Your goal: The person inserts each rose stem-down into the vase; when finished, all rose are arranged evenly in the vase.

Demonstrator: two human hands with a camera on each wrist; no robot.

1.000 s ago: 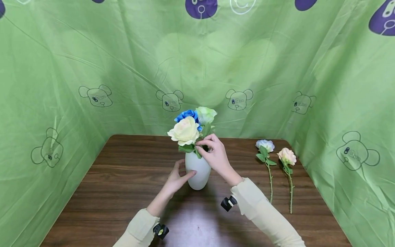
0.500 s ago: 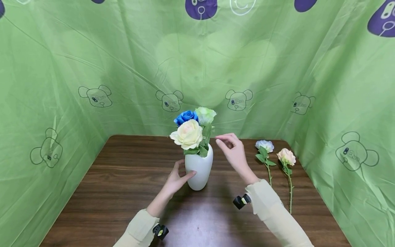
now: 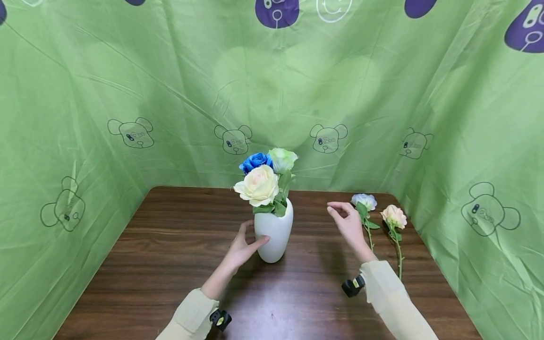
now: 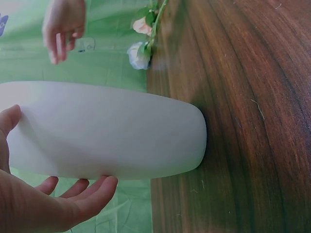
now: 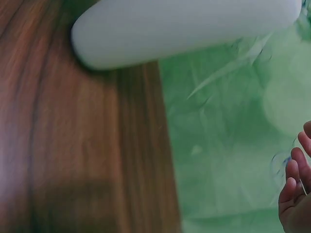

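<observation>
A white vase (image 3: 274,236) stands upright on the table. In it are a cream rose (image 3: 258,185), a blue rose (image 3: 256,162) and a pale green flower (image 3: 282,160), their lower stems hidden inside. My left hand (image 3: 242,248) holds the vase's left side, thumb in front and fingers behind; in the left wrist view, thumb and fingertips lie against the white wall (image 4: 107,131). Loosely bent and holding nothing, my right hand (image 3: 349,226) hovers above the table, just left of a pale blue-violet flower (image 3: 364,202). Right of that flower lies a peach rose (image 3: 395,216).
The brown wooden table (image 3: 170,264) carries both loose flowers on its right side, stems toward me. Green cloth (image 3: 280,94) with bear-head prints hangs close behind the table and along both sides.
My right hand has let go at the flower stems by the vase mouth and moved right, toward the loose flowers. The cream rose has settled slightly lower. My left hand stays on the vase.
</observation>
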